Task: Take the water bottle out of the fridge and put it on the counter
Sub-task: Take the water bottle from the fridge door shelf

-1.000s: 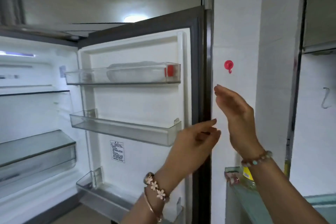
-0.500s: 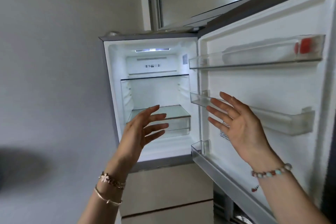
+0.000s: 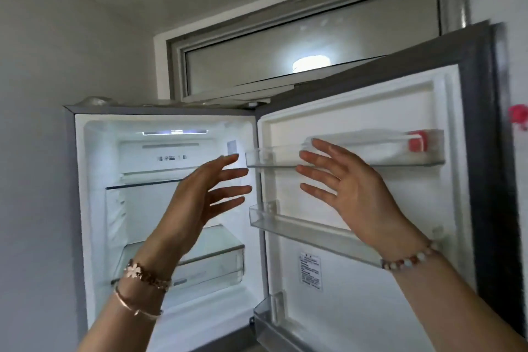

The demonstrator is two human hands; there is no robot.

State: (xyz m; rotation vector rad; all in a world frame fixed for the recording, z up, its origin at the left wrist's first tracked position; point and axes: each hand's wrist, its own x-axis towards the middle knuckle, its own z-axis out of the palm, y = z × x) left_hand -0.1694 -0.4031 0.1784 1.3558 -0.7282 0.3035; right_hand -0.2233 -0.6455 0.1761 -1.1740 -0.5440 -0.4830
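Note:
The fridge [image 3: 85, 208] stands open, its door [image 3: 428, 237] swung out to the right. A clear water bottle [image 3: 383, 148] with a red cap lies on its side in the door's top shelf [image 3: 274, 158]. My right hand [image 3: 351, 188] is raised with fingers spread, just in front of and slightly below the bottle's left end, not touching it. My left hand [image 3: 200, 200] is also open, held up in front of the fridge's inner compartment. Both hands hold nothing.
Two more door shelves, a middle one [image 3: 300, 227] and a bottom one [image 3: 268, 314], look bare. Inside are a glass shelf [image 3: 137, 184] and a drawer [image 3: 217, 263]. A window [image 3: 300, 48] sits above the fridge. A wall closes off the left; a red hook [image 3: 518, 117] is at far right.
Both hands have risen towards the top door shelf. My view has tilted upward and shifted, so the door and window fill more of the frame.

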